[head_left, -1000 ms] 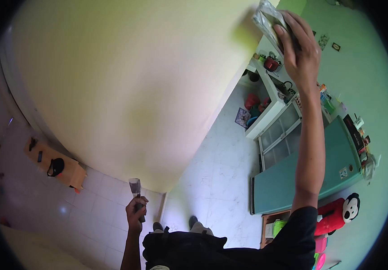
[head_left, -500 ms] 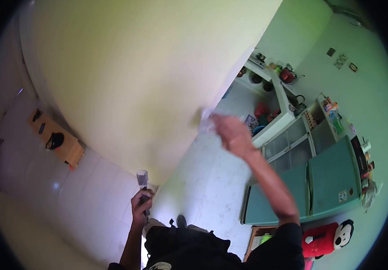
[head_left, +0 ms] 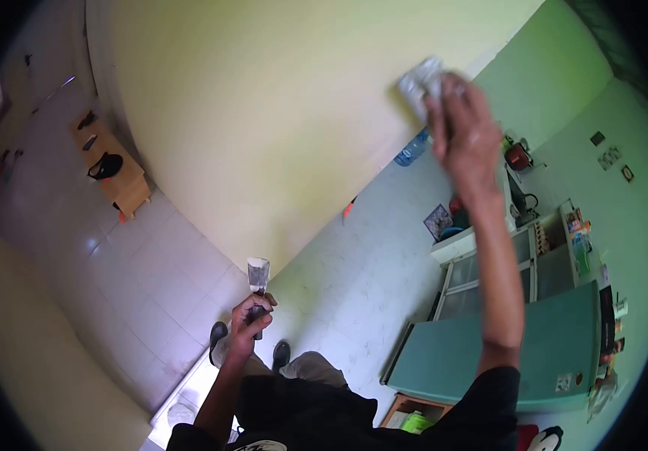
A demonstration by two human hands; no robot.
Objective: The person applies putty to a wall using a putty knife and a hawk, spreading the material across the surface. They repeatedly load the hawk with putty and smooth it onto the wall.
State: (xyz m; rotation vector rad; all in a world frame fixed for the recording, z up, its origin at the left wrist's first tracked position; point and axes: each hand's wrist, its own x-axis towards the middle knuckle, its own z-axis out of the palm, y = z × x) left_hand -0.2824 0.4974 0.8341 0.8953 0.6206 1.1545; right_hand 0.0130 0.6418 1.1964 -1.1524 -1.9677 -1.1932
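Observation:
My right hand (head_left: 465, 135) is raised on the right and grips a pale, whitish block-like item (head_left: 420, 84), which lies against the cream wall (head_left: 264, 128) near its edge. What the item is, I cannot make out. Lower down, my left hand (head_left: 251, 319) is closed around the dark handle of a putty knife (head_left: 258, 275). Its wide blade points up, with whitish material on it, near the lower corner of the wall.
A wooden bench (head_left: 117, 169) with a black cap (head_left: 106, 166) stands on the tiled floor at left. At right are a green refrigerator (head_left: 489, 353), glass-door cabinets and a kitchen counter. A blue water bottle (head_left: 411, 150) shows beyond the wall edge.
My right hand has moved up and to the right along the wall with the pale item. My left hand still holds the putty knife. The view has shifted, and both my shoes now show.

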